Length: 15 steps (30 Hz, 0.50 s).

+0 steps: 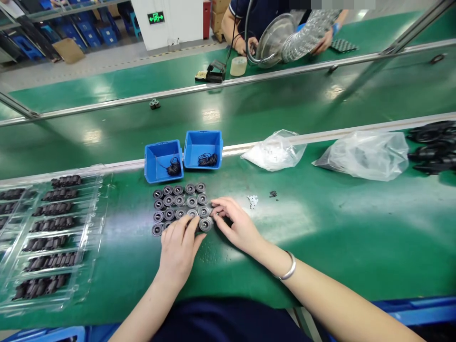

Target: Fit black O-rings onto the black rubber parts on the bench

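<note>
Black round parts (179,201) with ringed tops stand in close rows on the green table. My left hand (179,242) reaches over the front row, hiding some of them. Its fingers and thumb curl around a black round part (205,224) at the front right corner. Beside the right edge of the rows is my right hand (237,223), palm inward, thumb and fingers apart, fingertips at or touching the outer parts. No object shows within it. Small white pieces (252,201) and tiny black pieces (273,194) lie to its right.
Behind the rows, two blue bins (164,175) (203,165) hold black rings or cords. Clear bags (276,152) (363,156) lie back right, near black parts (432,147). Clear trays (80,285) of black parts fill the left. A co-worker's hands (245,46) are across the line.
</note>
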Each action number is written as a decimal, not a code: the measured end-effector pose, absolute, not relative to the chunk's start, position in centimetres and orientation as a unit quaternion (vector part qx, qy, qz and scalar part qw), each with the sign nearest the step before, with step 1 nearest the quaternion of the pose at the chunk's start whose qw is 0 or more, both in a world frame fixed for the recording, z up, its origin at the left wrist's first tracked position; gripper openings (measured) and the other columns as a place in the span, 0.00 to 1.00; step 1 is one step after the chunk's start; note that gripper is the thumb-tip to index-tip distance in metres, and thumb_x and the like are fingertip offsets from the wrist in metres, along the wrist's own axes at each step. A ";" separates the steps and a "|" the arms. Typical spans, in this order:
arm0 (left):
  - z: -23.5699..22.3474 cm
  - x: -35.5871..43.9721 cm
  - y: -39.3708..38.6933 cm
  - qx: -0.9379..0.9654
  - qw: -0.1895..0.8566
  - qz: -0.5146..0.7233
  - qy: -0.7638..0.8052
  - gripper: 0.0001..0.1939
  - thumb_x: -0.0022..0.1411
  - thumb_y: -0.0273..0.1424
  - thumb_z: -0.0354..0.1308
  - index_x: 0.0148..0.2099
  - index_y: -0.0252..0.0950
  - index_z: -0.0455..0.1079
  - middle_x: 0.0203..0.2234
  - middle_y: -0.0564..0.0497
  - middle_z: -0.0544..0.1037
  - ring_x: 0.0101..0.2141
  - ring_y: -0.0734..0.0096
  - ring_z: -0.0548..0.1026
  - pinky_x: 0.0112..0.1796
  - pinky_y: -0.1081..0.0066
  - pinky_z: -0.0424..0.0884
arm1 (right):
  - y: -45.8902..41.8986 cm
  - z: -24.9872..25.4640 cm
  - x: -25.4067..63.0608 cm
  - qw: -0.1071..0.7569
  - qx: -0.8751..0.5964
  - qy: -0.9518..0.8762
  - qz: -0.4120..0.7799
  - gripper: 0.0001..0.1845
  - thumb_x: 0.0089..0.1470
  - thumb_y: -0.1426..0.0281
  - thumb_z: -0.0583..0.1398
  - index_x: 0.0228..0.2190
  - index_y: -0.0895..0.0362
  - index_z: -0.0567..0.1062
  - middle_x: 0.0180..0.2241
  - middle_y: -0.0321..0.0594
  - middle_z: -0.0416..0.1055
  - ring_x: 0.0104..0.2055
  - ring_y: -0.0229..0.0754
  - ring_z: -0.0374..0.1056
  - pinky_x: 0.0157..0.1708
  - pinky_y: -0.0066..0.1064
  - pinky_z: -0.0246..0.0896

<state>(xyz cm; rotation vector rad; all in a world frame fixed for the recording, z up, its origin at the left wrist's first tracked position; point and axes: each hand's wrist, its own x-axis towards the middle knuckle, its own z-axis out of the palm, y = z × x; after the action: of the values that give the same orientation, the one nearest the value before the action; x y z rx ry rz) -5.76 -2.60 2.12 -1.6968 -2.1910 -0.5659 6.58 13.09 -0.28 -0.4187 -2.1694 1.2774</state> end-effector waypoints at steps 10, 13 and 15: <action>3.4 -14.5 -7.3 -0.550 0.129 -0.212 -0.797 0.44 0.54 0.47 0.68 0.66 0.33 0.56 0.60 0.29 0.65 0.60 0.38 0.65 0.57 0.43 0.64 | 15.4 1.0 6.0 0.281 -0.169 -0.850 0.413 0.23 0.65 0.70 0.54 0.60 0.52 0.62 0.61 0.50 0.62 0.63 0.49 0.60 0.58 0.47 0.65; 3.3 -15.4 -7.5 -0.574 0.071 -0.202 -0.790 0.51 0.54 0.48 0.68 0.70 0.33 0.47 0.64 0.28 0.57 0.65 0.38 0.58 0.59 0.41 0.61 | 15.7 0.8 4.9 0.241 -0.157 -0.863 0.414 0.27 0.67 0.66 0.51 0.65 0.52 0.54 0.67 0.48 0.53 0.69 0.48 0.50 0.67 0.51 0.51; 3.2 -15.4 -7.3 -0.582 0.045 -0.195 -0.788 0.55 0.54 0.48 0.68 0.71 0.33 0.42 0.66 0.27 0.54 0.67 0.37 0.53 0.60 0.40 0.59 | 15.6 0.6 4.2 0.224 -0.154 -0.867 0.417 0.29 0.68 0.65 0.50 0.66 0.52 0.52 0.69 0.48 0.49 0.71 0.48 0.46 0.68 0.51 0.46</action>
<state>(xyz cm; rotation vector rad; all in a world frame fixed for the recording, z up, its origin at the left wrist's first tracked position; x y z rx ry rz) -15.36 -7.32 3.17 -1.7773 -2.4088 -0.5972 4.16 15.63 0.64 -0.4262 -2.3938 1.1508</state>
